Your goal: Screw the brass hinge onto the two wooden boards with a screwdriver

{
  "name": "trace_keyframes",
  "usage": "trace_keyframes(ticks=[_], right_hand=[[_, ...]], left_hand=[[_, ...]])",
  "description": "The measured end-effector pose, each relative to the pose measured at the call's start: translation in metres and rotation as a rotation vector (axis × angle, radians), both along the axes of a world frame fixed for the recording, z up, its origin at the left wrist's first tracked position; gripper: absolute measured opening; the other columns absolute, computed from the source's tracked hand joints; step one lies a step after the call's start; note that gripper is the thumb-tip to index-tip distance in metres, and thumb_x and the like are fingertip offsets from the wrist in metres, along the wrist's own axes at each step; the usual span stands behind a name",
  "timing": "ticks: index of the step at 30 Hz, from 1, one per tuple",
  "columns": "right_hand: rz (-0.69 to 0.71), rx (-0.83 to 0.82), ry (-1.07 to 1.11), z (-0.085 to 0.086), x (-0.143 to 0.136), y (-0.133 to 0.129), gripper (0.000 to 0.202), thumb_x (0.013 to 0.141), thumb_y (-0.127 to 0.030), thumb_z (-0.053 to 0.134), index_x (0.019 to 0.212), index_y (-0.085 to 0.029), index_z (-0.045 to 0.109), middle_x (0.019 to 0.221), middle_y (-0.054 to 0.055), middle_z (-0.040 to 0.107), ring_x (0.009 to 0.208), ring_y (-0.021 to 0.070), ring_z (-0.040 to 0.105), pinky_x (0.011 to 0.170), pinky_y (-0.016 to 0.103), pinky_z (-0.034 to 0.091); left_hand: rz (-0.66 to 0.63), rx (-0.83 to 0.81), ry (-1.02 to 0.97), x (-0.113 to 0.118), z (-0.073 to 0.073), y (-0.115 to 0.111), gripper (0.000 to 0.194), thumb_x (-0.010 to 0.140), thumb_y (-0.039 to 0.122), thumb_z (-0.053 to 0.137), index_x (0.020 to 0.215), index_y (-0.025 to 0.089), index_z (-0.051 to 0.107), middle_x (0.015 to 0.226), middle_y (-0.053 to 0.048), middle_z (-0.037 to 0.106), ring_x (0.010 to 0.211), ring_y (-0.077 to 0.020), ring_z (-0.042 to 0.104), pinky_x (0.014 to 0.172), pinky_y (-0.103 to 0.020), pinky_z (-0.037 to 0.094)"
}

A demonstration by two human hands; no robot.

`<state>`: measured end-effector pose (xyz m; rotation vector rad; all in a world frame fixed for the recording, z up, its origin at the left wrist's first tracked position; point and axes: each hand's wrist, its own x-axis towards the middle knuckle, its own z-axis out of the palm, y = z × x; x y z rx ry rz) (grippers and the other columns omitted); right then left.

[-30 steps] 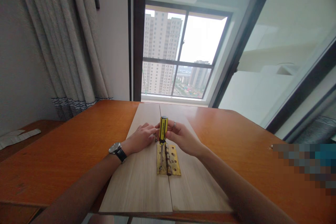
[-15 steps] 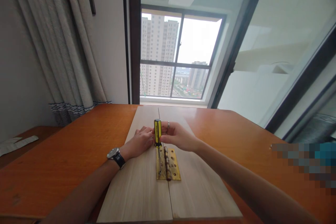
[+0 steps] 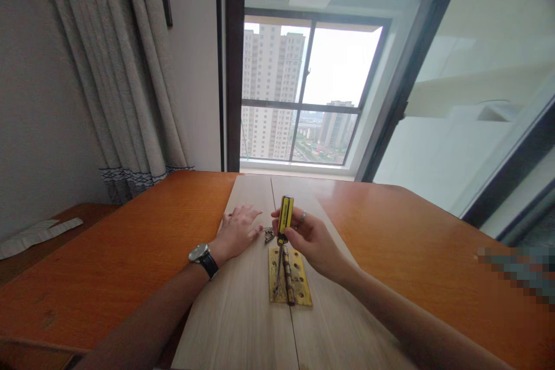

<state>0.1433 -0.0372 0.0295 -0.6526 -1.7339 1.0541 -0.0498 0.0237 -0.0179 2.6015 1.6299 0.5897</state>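
Between the thumb and fingers of my right hand point(image 3: 314, 237) is the yellow and black handle of a screwdriver point(image 3: 285, 217). Its shaft points down over the left leaf of a worn brass hinge point(image 3: 299, 280), with the tip near a lower hole. The hinge lies across the seam of two pale wooden boards point(image 3: 234, 324). My left hand point(image 3: 238, 231) rests on the left board with fingers spread and holds nothing. Several small screws point(image 3: 269, 235) lie between my left fingertips and the screwdriver.
The boards lie on an orange-brown wooden table point(image 3: 165, 231). Pale strips point(image 3: 43, 234) lie on a lower surface at the left. A grey curtain point(image 3: 113, 69) hangs behind the table's left side, and a window point(image 3: 312, 92) is beyond the far edge.
My left hand has moved away from the screwdriver and its fingers have spread, showing the screws. The screwdriver handle now leans right in my right hand. The whole view has shifted slightly.
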Motion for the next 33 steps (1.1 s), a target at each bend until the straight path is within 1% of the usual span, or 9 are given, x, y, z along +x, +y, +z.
trace_keyframes(ticks=[3,6,9,11,16,18,23,28,33], right_hand=[[-0.075,0.044,-0.037,-0.005,0.002,-0.001,0.03,0.084,-0.039,0.069,0.104,-0.017,0.066,0.089,0.005,0.064,0.083,0.0191,0.058,0.077,0.033,0.046],[-0.099,0.074,-0.065,-0.006,0.005,-0.003,0.027,0.082,-0.037,0.072,0.1,-0.018,0.067,0.084,0.004,0.063,0.08,0.0192,0.057,0.076,0.034,0.046],[-0.109,0.088,-0.083,-0.006,0.006,-0.005,0.024,0.081,-0.035,0.072,0.098,-0.019,0.068,0.082,0.003,0.063,0.08,0.0199,0.058,0.076,0.034,0.047],[-0.126,0.116,-0.087,-0.007,0.006,-0.006,0.024,0.082,-0.032,0.071,0.103,-0.02,0.067,0.085,0.003,0.064,0.083,0.0204,0.058,0.078,0.034,0.047],[-0.147,0.175,-0.035,-0.01,0.002,-0.009,0.041,0.085,-0.024,0.067,0.124,-0.023,0.056,0.091,0.004,0.065,0.087,0.0202,0.06,0.081,0.035,0.048],[-0.125,0.163,-0.025,-0.009,0.001,-0.011,0.04,0.087,-0.023,0.064,0.126,-0.022,0.054,0.091,0.004,0.065,0.084,0.0194,0.061,0.08,0.035,0.049],[0.002,0.055,-0.002,-0.005,0.0,-0.018,0.043,0.094,-0.026,0.055,0.135,-0.021,0.045,0.088,0.003,0.061,0.073,0.0169,0.063,0.071,0.034,0.05],[0.055,-0.003,0.087,-0.005,-0.004,-0.021,0.04,0.096,-0.033,0.052,0.133,-0.022,0.042,0.083,-0.001,0.054,0.065,0.014,0.061,0.065,0.031,0.048],[0.019,-0.063,0.118,-0.012,-0.006,-0.022,0.042,0.091,-0.029,0.06,0.131,-0.025,0.045,0.082,-0.002,0.054,0.064,0.013,0.059,0.066,0.029,0.048]], left_hand=[[0.105,-0.06,0.051,0.0,-0.002,0.001,0.043,0.098,0.046,0.036,0.135,0.026,0.051,0.148,-0.012,0.043,0.138,-0.0353,0.031,0.106,-0.065,0.026],[0.116,-0.131,0.051,0.0,-0.002,0.0,0.049,0.099,0.05,0.03,0.14,0.028,0.045,0.153,-0.011,0.038,0.142,-0.0385,0.025,0.104,-0.073,0.021],[0.099,-0.186,0.042,-0.001,0.0,0.0,0.052,0.099,0.052,0.025,0.143,0.029,0.042,0.156,-0.011,0.033,0.144,-0.0406,0.02,0.101,-0.076,0.022],[0.081,-0.205,0.041,-0.001,0.001,0.001,0.053,0.099,0.052,0.023,0.144,0.03,0.04,0.156,-0.01,0.033,0.144,-0.0412,0.019,0.101,-0.077,0.022],[0.073,-0.22,0.037,-0.001,0.001,0.003,0.051,0.099,0.052,0.023,0.144,0.036,0.041,0.158,-0.007,0.029,0.143,-0.0434,0.02,0.099,-0.079,0.021],[0.076,-0.215,0.039,-0.001,0.001,0.004,0.051,0.099,0.053,0.023,0.143,0.036,0.043,0.158,-0.007,0.03,0.143,-0.0439,0.02,0.099,-0.079,0.022],[0.073,-0.186,0.032,0.0,0.0,0.003,0.049,0.099,0.05,0.026,0.142,0.035,0.044,0.157,-0.007,0.032,0.141,-0.0431,0.024,0.098,-0.079,0.024],[0.076,-0.147,0.025,-0.002,-0.004,0.004,0.047,0.099,0.048,0.029,0.14,0.033,0.047,0.155,-0.007,0.036,0.141,-0.0406,0.026,0.099,-0.077,0.026],[0.071,-0.137,0.031,-0.002,-0.004,0.004,0.047,0.099,0.047,0.029,0.14,0.033,0.047,0.155,-0.008,0.036,0.14,-0.0407,0.027,0.099,-0.077,0.027]])
